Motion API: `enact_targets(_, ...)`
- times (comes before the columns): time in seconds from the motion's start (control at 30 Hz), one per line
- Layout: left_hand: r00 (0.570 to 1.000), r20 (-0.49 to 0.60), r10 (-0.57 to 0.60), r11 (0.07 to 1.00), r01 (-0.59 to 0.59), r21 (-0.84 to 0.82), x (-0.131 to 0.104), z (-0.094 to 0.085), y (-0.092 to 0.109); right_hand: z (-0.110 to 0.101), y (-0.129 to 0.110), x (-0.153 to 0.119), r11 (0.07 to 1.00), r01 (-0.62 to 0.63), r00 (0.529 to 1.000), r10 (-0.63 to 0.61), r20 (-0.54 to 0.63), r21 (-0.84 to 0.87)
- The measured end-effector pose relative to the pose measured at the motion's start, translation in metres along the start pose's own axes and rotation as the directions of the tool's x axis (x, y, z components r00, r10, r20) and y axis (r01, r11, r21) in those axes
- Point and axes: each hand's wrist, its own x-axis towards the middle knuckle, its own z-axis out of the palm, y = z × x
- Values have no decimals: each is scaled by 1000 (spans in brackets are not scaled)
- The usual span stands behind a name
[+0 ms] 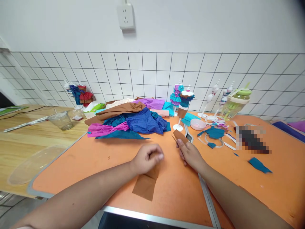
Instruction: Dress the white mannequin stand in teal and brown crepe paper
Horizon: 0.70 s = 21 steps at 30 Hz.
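Head view, lower centre of the frame: we record the left hand closed in a loose fist on the upper end of a brown crepe paper strip, which lies flat on the orange table and runs down from the hand toward the near edge. The fingers are curled tight over the paper, pinning or pinching it; we cannot tell which.

Just right of centre, the right hand holds a small brown paper piece between thumb and fingers, the piece sticking up and to the left above the fingertips. The two hands are near each other but apart.

Behind the hands, toward centre frame, we note a pile of crepe paper sheets in blue, teal, magenta, purple and brown. Right of the pile stand small dress-form figures dressed in paper, with scissors lying just beyond the right hand and a pink bowl near them. Teal paper scraps lie at right of the frame. A green-lidded drink bottle stands at upper right. On the wooden table at left sits a clear plastic cup.
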Motion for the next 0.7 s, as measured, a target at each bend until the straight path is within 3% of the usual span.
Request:
enact_targets(0.03,976,152,153,977,-173,126,-1,1,9,-4,-1,2,997,13,1000,-13,-2,70)
enact_targets(0.07,906,343,247,920,-330,209,-1,5,18,-9,-1,4,988,34,999,-33,-8,152)
enact_targets(0.1,825,487,285,851,-452,268,-1,12,27,-14,-2,7,970,56,998,-52,-25,236)
enact_targets(0.17,740,612,279,729,-578,366,2,31,39,-26,-2,10,913,104,993,-73,-93,394)
enact_targets(0.27,695,681,228,652,-629,424,16,68,45,-46,-6,9,806,193,975,-92,-204,559)
enact_targets(0.33,670,738,77,668,-585,461,28,93,44,-59,-9,5,757,236,965,-107,-240,610)
enact_targets(0.4,605,796,-7,681,-580,448,40,115,44,-68,-12,2,725,268,957,-126,-260,635)
enact_targets(0.57,519,854,32,690,-630,357,56,156,51,-75,-15,-2,689,283,956,-144,-257,667)
enact_targets(0.7,510,860,36,630,-679,376,56,172,58,-81,-17,-4,666,244,970,-154,-190,705)
